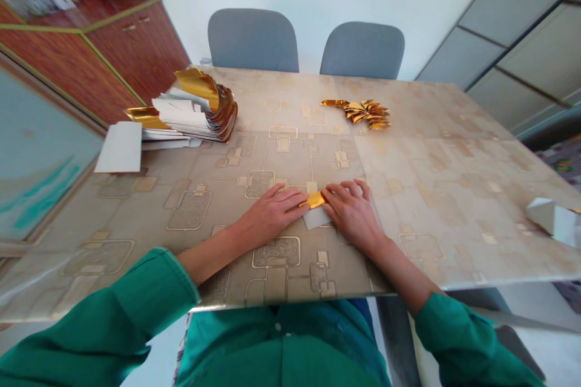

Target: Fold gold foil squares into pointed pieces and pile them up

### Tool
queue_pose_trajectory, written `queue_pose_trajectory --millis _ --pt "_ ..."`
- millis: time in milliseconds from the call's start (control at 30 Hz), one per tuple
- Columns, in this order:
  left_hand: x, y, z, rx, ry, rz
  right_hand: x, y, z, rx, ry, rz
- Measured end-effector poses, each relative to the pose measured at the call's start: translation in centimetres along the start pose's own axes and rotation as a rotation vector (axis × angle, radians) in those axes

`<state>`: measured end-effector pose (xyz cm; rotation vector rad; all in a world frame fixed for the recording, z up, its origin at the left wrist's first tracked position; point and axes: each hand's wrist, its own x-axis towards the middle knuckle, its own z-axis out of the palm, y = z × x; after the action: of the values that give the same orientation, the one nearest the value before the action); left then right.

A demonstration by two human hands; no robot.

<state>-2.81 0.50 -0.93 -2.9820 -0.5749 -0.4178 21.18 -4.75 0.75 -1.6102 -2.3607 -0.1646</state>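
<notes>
A small sheet of gold foil paper point(316, 199) lies on the table before me, its far part folded over to show gold and its near part white. My left hand point(279, 208) has its fingertips on the left end of the folded strip. At the right end, my right hand point(353, 210) pinches and presses the paper, its fingers bent. Both hands rest low on the tabletop, and the fingers hide the two ends of the strip.
A thick stack of gold-and-white foil paper point(200, 112) stands at the back left, beside a white sheet point(120, 148). Folded gold pieces point(367, 113) are heaped at the back right. A white folded paper point(551, 217) sits at the right edge. Two grey chairs point(253, 39) face the table.
</notes>
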Motion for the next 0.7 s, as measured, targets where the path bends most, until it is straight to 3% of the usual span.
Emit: queue_pose_trajectory --millis 300,467,567,700 --pt "0.1 -0.2 0.5 -0.066 -0.002 0.075 1.2 1.8 0.8 0.088 -0.034 0.009" --pt "0.1 0.1 0.5 -0.078 0.020 0.067 0.5 2.5 0.7 0.131 0.094 0.084" --pt "0.2 0.4 0.5 -0.073 0.026 0.046 0.1 1.8 0.7 0.276 0.141 -0.040" --pt "0.3 0.7 0.6 -0.063 0.039 0.011 0.3 0.8 1.0 0.311 0.060 -0.140"
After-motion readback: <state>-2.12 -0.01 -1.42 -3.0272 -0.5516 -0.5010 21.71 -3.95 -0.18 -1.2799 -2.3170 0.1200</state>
